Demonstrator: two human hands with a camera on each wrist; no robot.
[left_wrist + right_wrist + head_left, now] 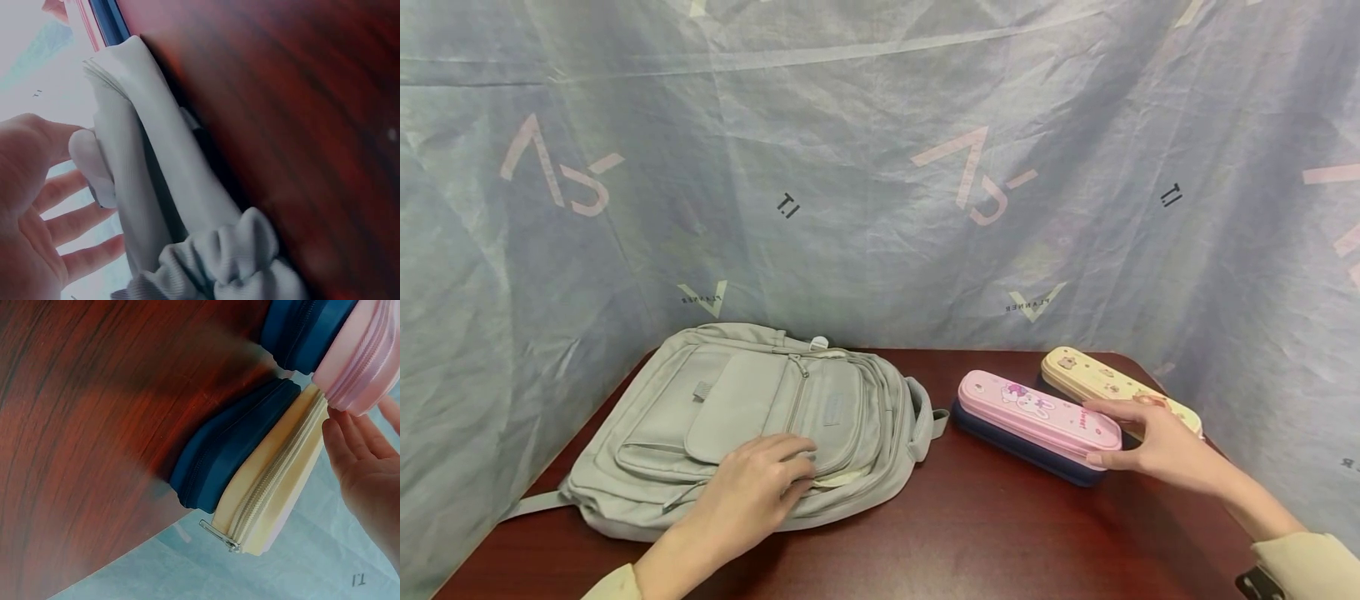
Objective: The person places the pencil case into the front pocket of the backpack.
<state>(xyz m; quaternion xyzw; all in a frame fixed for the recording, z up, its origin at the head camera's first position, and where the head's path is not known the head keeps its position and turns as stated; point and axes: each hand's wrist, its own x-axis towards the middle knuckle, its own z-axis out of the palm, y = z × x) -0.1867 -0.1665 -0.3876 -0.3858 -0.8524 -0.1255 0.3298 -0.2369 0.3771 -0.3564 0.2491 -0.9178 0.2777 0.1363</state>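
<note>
A grey backpack (pixel 722 400) lies flat, its front pockets facing up. My left hand (pixel 760 487) rests on its near side, fingers loosely bent over the front pocket; in the left wrist view the left hand (pixel 37 200) has its fingers apart beside the bag's fabric edge. At the right, a pink pencil case (pixel 1030 408) with a bunny print sits on top of a navy case (pixel 1022 446). My right hand (pixel 1165 446) holds the pink case by its right end, thumb on the near side and fingers across the far side.
Behind the pink case is a yellow pencil case (pixel 1108 379) with printed pictures, stacked on another navy case (pixel 237 444). The dark red wooden table (pixel 970 533) ends at a grey printed cloth (pixel 865 167) hanging behind and at both sides.
</note>
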